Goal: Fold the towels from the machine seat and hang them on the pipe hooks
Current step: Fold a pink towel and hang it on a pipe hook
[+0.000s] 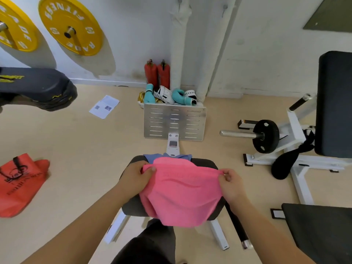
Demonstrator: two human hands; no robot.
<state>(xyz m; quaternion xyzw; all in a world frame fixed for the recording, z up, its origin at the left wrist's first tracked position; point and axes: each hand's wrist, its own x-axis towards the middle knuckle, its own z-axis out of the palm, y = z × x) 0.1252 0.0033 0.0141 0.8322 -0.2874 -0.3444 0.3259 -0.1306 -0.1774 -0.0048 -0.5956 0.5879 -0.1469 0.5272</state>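
Both forearms reach forward and inward from the lower corners of the head view, bare to the wrist. The left hand (137, 176) grips the upper left corner of the pink towel (181, 191), fingers curled beneath the cloth and thumb pressed on top of the edge. The right hand (231, 185) pinches the upper right corner between thumb and curled fingers. The top edge is drawn fairly taut between the two hands; the rest hangs in soft folds with a rounded lower hem. The fabric is a matte, fine-pile terry with a faint embossed wave pattern and lettering too blurred to read. The towel is held over the machine seat (130, 206), a black padded cushion with rounded corners on a white steel frame. A blue towel (152, 157) lies on the far edge of the seat, mostly hidden behind the pink one. Beyond the seat stands a slotted, brushed-metal footplate (174, 121). Against the white wall rise two wrapped white pipes (180, 44), each with a small metal hook (179, 1) near the top. At their base stand two red fire extinguishers (157, 73) and a pile of teal and white boxing gloves (167, 95). A red fabric bag (21, 184) lies flat on the beige floor at left.
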